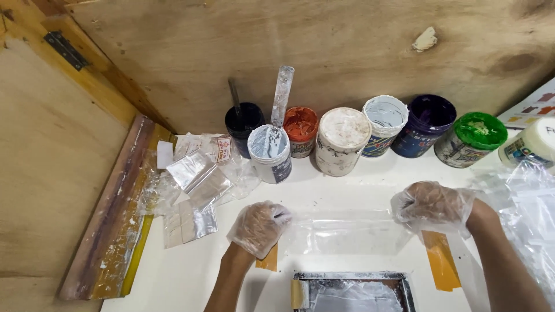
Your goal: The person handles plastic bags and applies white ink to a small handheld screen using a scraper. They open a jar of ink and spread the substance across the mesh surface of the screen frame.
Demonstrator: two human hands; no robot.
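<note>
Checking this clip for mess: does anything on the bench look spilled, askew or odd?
Mostly smears, no fresh spill. The paint pots are caked with dried ink on rims and sides. The squeegee at left is crusted with residue. Crumpled plastic bags lie heaped beside it. Both gloved hands pinch a clear film.

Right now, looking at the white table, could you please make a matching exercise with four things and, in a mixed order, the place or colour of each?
Things:
1. left hand
2. right hand
3. squeegee
4. green-topped jar

Places or states:
A. lies along the table's left edge
B. gloved, at the right end of the clear plastic sheet
C. stands in the row of jars by the wooden wall
D. gloved, at the left end of the clear plastic sheet

Pairs: 1-D, 2-B, 3-A, 4-C
</note>
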